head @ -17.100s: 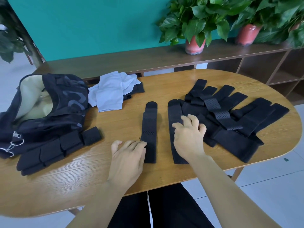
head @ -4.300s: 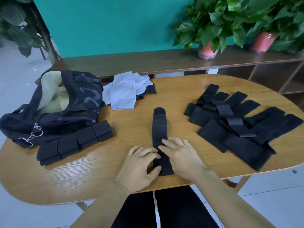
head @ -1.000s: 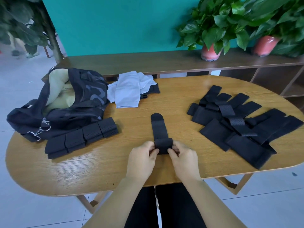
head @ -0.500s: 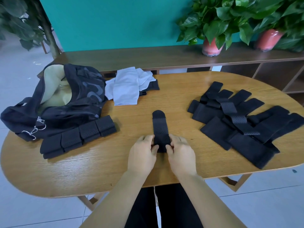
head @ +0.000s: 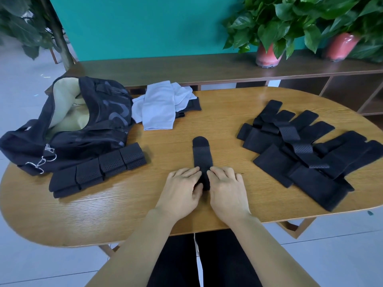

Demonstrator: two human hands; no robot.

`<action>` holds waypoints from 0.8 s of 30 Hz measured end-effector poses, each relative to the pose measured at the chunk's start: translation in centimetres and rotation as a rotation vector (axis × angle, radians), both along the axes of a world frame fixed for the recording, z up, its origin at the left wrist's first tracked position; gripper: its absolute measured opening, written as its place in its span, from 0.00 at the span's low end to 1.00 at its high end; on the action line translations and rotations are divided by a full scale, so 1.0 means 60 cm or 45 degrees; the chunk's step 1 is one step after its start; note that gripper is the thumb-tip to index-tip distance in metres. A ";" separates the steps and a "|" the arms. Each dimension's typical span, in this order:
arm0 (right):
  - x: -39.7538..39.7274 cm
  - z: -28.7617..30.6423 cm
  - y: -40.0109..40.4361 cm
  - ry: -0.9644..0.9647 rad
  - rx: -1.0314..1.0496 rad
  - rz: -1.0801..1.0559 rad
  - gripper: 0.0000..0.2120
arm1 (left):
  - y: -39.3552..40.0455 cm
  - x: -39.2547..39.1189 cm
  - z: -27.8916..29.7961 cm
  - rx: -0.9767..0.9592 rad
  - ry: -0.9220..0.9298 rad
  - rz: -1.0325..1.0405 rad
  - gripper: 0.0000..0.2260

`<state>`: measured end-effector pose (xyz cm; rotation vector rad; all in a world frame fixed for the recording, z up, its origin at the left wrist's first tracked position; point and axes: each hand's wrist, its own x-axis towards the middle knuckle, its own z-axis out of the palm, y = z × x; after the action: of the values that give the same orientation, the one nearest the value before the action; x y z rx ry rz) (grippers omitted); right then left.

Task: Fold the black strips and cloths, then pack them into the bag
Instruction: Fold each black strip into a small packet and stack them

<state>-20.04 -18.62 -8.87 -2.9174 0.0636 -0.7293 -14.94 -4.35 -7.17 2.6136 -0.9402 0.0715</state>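
Wooden table bears bag, cloths, black strips.

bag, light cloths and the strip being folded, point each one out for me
bag (head: 99,112), head view, on its dark patterned front panel
light cloths (head: 159,106), head view, on the flat top piece
strip (head: 202,156), head view, on the bare stretch beyond the fingers
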 end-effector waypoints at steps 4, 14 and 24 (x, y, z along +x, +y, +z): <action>-0.010 0.013 -0.008 0.181 0.114 0.045 0.19 | 0.007 0.001 0.012 0.031 0.045 -0.029 0.26; -0.047 -0.002 0.004 0.014 0.564 -0.009 0.14 | 0.026 -0.038 0.017 -0.263 0.185 0.116 0.14; -0.016 0.011 0.026 -0.063 0.778 -0.250 0.02 | -0.004 -0.031 0.012 -0.491 0.245 0.407 0.03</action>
<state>-20.99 -17.07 -8.23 -2.3266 0.4820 -0.6622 -16.83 -4.60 -6.46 2.3328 -0.3901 0.0725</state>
